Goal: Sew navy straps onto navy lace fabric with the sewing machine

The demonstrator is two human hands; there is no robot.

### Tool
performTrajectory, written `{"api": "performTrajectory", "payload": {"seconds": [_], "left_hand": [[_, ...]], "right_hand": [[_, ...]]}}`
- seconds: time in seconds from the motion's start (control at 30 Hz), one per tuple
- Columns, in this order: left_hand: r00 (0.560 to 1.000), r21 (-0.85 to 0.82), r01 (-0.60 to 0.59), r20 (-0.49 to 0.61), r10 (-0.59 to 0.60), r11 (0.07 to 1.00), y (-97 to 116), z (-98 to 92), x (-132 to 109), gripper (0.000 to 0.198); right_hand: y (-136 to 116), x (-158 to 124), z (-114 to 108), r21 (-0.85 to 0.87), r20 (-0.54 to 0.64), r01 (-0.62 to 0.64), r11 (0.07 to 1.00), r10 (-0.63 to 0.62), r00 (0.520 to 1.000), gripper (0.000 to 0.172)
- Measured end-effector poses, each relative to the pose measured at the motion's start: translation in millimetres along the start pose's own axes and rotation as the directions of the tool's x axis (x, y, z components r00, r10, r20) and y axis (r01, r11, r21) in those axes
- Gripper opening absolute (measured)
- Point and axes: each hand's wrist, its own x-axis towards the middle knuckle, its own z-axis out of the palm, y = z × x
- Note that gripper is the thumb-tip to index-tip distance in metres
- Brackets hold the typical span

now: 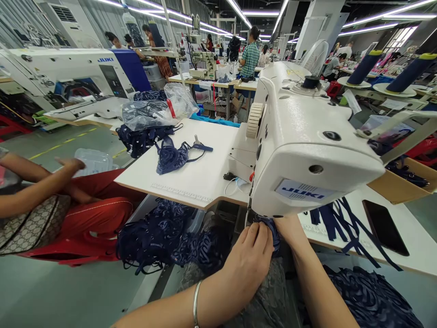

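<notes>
At the needle area of a white JUKI sewing machine (327, 150), my left hand (251, 255) presses its bent fingers together on a navy bra (276, 234). Only part of that bra shows, between my hands. My right hand (286, 225) reaches in beneath the machine head from the right; its fingers are hidden there. A silver bangle (195, 303) circles my left wrist. Below and to the left hangs a heap of navy bras (153, 234). Another navy bra (172, 155) lies on the white tabletop (215, 136) left of the machine.
Navy strips (337, 223) and a dark phone (385, 227) lie on the right tabletop, near a cardboard box (406, 182). More patterned navy pieces (372, 296) are piled at lower right. A co-worker's arm (41, 187) is at left, before another JUKI machine (78, 68).
</notes>
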Motion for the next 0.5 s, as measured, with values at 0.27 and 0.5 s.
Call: {"api": "performTrajectory", "payload": {"seconds": [0.27,0.5], "left_hand": [[0.991,0.010,-0.034,0.126,0.032,0.999,-3,-8.2,6,0.031],[0.990,0.011,-0.031,0.136,0.029,0.999,-2,-5.2,6,0.034]], "right_hand": [[10,9,0,-0.192,-0.031,0.063,0.979,-0.070,0.997,0.032],[9,9,-2,-0.233,-0.030,0.065,0.970,-0.074,0.997,0.032]]}}
